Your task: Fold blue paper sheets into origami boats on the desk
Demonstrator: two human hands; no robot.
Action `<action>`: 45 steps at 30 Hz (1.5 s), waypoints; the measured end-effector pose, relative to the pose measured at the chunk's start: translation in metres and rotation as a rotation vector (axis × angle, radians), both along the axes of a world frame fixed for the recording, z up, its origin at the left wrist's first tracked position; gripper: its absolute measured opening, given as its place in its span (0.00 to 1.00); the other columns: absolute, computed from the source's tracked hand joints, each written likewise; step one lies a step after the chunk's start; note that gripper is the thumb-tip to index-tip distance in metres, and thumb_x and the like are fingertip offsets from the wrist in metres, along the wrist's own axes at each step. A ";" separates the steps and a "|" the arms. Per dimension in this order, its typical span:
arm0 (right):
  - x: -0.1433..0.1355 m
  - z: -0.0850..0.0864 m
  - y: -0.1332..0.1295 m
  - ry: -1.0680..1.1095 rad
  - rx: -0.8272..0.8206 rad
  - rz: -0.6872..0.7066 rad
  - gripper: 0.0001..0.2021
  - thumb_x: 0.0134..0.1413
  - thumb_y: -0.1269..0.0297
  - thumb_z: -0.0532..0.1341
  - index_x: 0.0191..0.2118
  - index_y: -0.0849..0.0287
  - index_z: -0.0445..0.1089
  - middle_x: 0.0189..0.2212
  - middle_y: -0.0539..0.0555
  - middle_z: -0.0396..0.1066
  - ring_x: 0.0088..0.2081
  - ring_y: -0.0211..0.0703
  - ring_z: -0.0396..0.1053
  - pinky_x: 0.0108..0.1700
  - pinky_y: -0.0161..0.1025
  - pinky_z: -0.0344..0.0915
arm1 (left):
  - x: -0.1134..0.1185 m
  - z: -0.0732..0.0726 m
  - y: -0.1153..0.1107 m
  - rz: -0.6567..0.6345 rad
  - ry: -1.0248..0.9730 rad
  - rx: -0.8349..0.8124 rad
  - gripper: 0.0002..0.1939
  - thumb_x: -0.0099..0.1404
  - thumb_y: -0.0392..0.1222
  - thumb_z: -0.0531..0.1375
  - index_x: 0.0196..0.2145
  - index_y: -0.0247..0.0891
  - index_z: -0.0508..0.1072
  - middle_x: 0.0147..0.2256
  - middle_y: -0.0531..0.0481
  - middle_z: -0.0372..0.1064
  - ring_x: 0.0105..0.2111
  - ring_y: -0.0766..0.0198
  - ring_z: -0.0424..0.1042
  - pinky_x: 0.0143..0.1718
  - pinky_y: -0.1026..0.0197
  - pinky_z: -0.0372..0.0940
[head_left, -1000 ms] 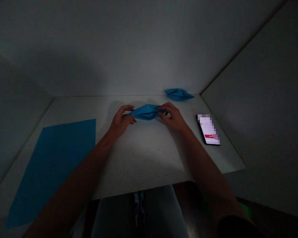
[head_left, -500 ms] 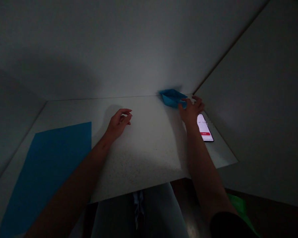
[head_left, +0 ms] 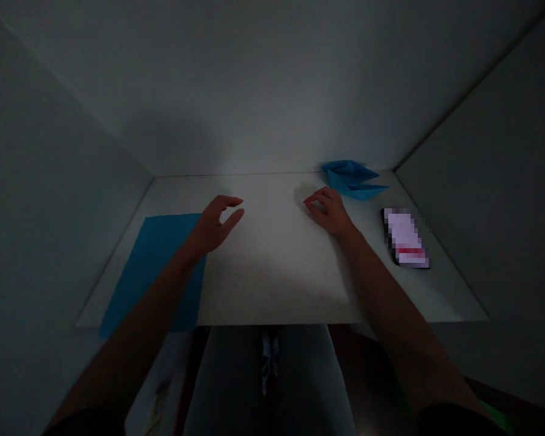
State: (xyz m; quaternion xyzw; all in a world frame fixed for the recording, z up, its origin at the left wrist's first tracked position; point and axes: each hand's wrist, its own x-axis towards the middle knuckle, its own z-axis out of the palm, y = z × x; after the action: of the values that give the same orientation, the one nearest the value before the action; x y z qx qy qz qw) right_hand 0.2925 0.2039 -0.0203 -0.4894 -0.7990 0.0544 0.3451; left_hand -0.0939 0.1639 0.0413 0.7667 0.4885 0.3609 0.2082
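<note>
My left hand (head_left: 212, 225) is open over the table, thumb and forefinger apart with nothing between them. Its forearm crosses above a flat sheet of blue paper (head_left: 163, 254), hiding part of it. Across from it, my right hand (head_left: 329, 210) has loosely curved fingers, the thumb near the fingertips, and nothing shows in them. Just behind and right of that hand, two blue folded paper boats (head_left: 361, 189) lie close together by the back wall. The right hand's knuckles overlap the nearer boat's edge in view; whether they touch it I cannot tell.
A phone (head_left: 406, 239) with a lit, blurred screen lies on the right of the white table (head_left: 272, 278). Pale walls (head_left: 263, 91) enclose the table at the back and both sides. The sheet's near edge hangs slightly past the table's front edge.
My right hand has let go of the boat by the wall and come left, toward the middle. My left hand's fingers have opened wider. The view has shifted left.
</note>
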 end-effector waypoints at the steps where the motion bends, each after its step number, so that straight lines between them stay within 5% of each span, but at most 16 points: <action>1: 0.002 -0.001 0.003 0.033 0.001 0.011 0.11 0.70 0.56 0.63 0.44 0.54 0.82 0.43 0.60 0.77 0.46 0.55 0.73 0.54 0.54 0.66 | -0.028 0.004 -0.015 0.048 0.109 0.001 0.20 0.75 0.58 0.59 0.55 0.45 0.77 0.56 0.42 0.77 0.58 0.51 0.76 0.64 0.43 0.70; 6: 0.000 -0.003 0.011 0.137 -0.070 0.064 0.12 0.69 0.55 0.63 0.40 0.54 0.81 0.39 0.59 0.78 0.39 0.51 0.73 0.44 0.49 0.70 | -0.152 -0.014 -0.114 0.358 0.460 -0.146 0.31 0.73 0.61 0.56 0.65 0.41 0.72 0.69 0.37 0.70 0.73 0.36 0.63 0.72 0.30 0.60; 8: -0.002 -0.002 0.011 0.162 -0.104 0.059 0.12 0.68 0.55 0.63 0.40 0.55 0.81 0.39 0.59 0.79 0.36 0.49 0.72 0.42 0.47 0.70 | -0.167 -0.029 -0.144 0.381 0.524 -0.204 0.35 0.74 0.61 0.52 0.69 0.36 0.70 0.73 0.33 0.64 0.75 0.33 0.58 0.73 0.28 0.58; 11: -0.004 0.001 0.009 0.174 -0.143 0.030 0.12 0.67 0.55 0.63 0.40 0.55 0.81 0.39 0.58 0.79 0.33 0.47 0.71 0.42 0.46 0.70 | -0.140 -0.042 -0.158 0.419 0.595 -0.219 0.34 0.78 0.58 0.50 0.74 0.43 0.66 0.76 0.36 0.59 0.77 0.33 0.55 0.71 0.22 0.55; 18: -0.004 0.009 0.003 0.191 -0.193 -0.013 0.16 0.68 0.49 0.61 0.41 0.55 0.81 0.39 0.57 0.80 0.34 0.48 0.71 0.43 0.47 0.70 | 0.029 -0.037 -0.093 0.069 0.523 -0.091 0.32 0.78 0.63 0.56 0.74 0.56 0.67 0.75 0.39 0.62 0.71 0.30 0.62 0.66 0.22 0.58; 21: -0.004 0.010 0.002 0.193 -0.195 0.005 0.20 0.69 0.43 0.61 0.43 0.55 0.81 0.39 0.58 0.80 0.35 0.47 0.71 0.42 0.45 0.69 | 0.068 -0.030 -0.047 -0.052 0.482 -0.071 0.30 0.77 0.65 0.56 0.70 0.53 0.73 0.68 0.39 0.69 0.66 0.34 0.66 0.68 0.25 0.55; 26: -0.004 0.012 -0.001 0.062 -0.190 0.048 0.23 0.67 0.37 0.66 0.48 0.52 0.82 0.47 0.59 0.81 0.48 0.53 0.75 0.55 0.49 0.68 | 0.058 -0.025 0.015 -0.215 0.385 -0.101 0.53 0.62 0.74 0.68 0.76 0.46 0.63 0.76 0.35 0.56 0.74 0.33 0.56 0.75 0.30 0.48; 31: -0.007 0.015 -0.009 -0.022 -0.201 0.109 0.22 0.62 0.38 0.71 0.52 0.46 0.83 0.56 0.57 0.81 0.59 0.61 0.74 0.64 0.59 0.60 | 0.045 -0.032 0.017 -0.377 0.451 -0.137 0.69 0.50 0.81 0.72 0.79 0.43 0.58 0.79 0.33 0.47 0.79 0.30 0.45 0.79 0.31 0.38; 40: -0.004 0.020 -0.015 -0.088 -0.249 0.186 0.28 0.55 0.39 0.76 0.58 0.45 0.81 0.63 0.57 0.78 0.64 0.66 0.73 0.65 0.64 0.59 | 0.045 -0.029 0.019 -0.399 0.413 -0.162 0.62 0.53 0.78 0.72 0.76 0.47 0.63 0.79 0.37 0.51 0.79 0.32 0.48 0.79 0.31 0.39; 45: -0.004 0.025 -0.020 -0.110 -0.315 0.246 0.35 0.49 0.35 0.78 0.61 0.44 0.80 0.66 0.59 0.76 0.67 0.71 0.69 0.69 0.69 0.55 | 0.040 -0.031 0.025 -0.363 0.350 -0.141 0.47 0.59 0.71 0.73 0.70 0.50 0.73 0.75 0.42 0.61 0.77 0.36 0.55 0.78 0.32 0.44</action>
State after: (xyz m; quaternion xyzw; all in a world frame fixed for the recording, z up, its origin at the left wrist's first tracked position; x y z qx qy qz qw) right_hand 0.2886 0.1839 0.0052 -0.4383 -0.8519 0.1938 0.2110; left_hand -0.0536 0.1885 0.0106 0.8761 0.3955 0.1442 0.2348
